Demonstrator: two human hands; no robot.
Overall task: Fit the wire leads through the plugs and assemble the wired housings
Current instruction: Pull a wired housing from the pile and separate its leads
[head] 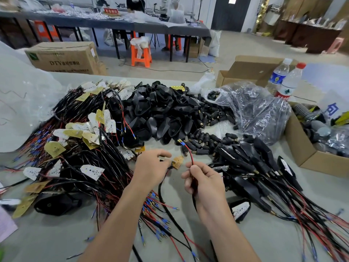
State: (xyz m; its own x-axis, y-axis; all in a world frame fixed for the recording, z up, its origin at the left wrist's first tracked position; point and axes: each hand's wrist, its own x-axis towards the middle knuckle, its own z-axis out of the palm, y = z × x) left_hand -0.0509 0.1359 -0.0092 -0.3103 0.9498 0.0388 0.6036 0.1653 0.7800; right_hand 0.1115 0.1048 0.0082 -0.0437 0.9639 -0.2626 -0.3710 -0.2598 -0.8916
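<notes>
Grey-green tabletop (56,233), matt and flat, carries at its near edge a fan of loose leads (158,220), red and black, each tipped with a blue sleeve and a brass pin. Above these I see my left hand (153,167), fingers curled, pinching a black cable (160,188) just where it meets a small mustard-yellow board (177,162). My right hand (204,183) pinches a thin red wire lead (189,152) between thumb and bent fingers; the lead rises in a curve to its blue-sleeved tip, off the table. To the left lies a tangle of wired boards (75,140), white and yellow, shield-shaped. To the right, assembled housings (253,167) trail glossy cables. Beyond the hands, stubby black plugs (204,140) with brass ends are scattered before a heap of smooth, hollow black shells (160,110). A crinkled clear bag (255,108) holds more plugs. Farther right stand a cardboard box (300,144) and two plastic bottles (279,76).
</notes>
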